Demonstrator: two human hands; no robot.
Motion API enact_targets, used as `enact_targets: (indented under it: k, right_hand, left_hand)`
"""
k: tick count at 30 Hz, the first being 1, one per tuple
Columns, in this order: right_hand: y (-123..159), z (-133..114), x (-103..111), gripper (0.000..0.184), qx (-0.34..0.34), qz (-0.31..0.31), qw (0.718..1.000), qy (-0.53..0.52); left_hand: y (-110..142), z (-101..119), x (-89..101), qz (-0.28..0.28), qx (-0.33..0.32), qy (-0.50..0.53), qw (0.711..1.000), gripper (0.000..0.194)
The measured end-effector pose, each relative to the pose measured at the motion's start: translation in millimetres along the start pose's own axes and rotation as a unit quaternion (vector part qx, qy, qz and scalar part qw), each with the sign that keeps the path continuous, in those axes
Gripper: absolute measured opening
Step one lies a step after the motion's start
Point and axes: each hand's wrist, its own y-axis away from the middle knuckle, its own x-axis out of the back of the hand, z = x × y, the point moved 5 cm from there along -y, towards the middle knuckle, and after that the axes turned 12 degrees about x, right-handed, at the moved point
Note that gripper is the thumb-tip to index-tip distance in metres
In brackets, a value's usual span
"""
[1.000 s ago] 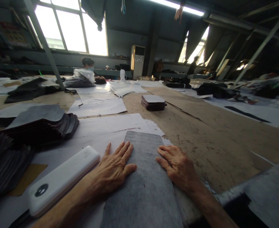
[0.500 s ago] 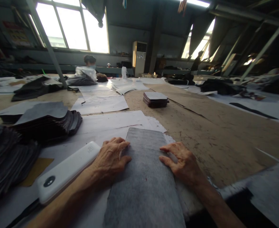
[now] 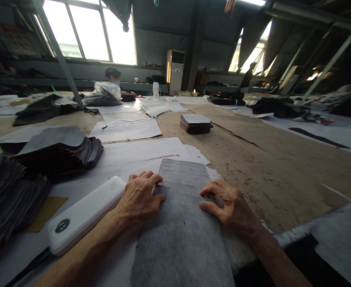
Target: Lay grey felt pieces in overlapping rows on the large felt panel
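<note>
Centrally, a long grey fabric-like panel with rounded far corners [image 3: 181,223] lies flat toward the near edge of a broad tan table [image 3: 253,175], partly over white paper sheets [image 3: 127,155]. The person's bare left hand [image 3: 141,195] rests at the panel's left side, fingers bent, the thumb apart from them and reaching onto the grey surface. The bare right hand [image 3: 226,199] is at the right side, its thumb and forefinger spread with a gap between; neither hand is clenched. Just beside the left forearm is a white, rounded oblong plastic device with a dark oval display [image 3: 87,211]. Thick stacks of grey-topped dark pieces [image 3: 56,143] stand along the left; a smaller grey-topped block-like stack [image 3: 195,123] sits farther from the near edge.
</note>
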Motion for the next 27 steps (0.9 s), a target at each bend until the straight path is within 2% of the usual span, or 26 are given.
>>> enact_targets:
  k: [4, 9, 15, 19, 27]
  right_hand:
    - [-0.4, 1.2, -2.1, 0.013, -0.033, -0.021, 0.999, -0.009]
    - [2.0, 4.8, -5.0, 0.015, -0.092, -0.051, 0.994, -0.01]
    - [2.7, 4.8, -5.1, 0.017, -0.088, -0.035, 0.995, -0.043]
    - [1.8, 6.2, -5.5, 0.022, -0.097, -0.036, 0.993, -0.054]
    - [0.4, 3.8, -5.5, 0.023, -0.099, -0.033, 0.994, -0.044]
  left_hand:
    - [-0.5, -4.6, 0.9, 0.007, 0.002, 0.005, 1.0, 0.028]
    - [-1.5, -7.0, -0.9, -0.026, 0.016, 0.033, 0.999, 0.023]
    - [-5.1, -11.0, -3.4, -0.064, 0.082, 0.047, 0.994, 0.014]
    - [-4.7, -13.1, -2.5, -0.057, 0.118, 0.029, 0.991, 0.011]
    - [-4.1, -9.7, -3.6, -0.055, 0.098, -0.004, 0.994, 0.015]
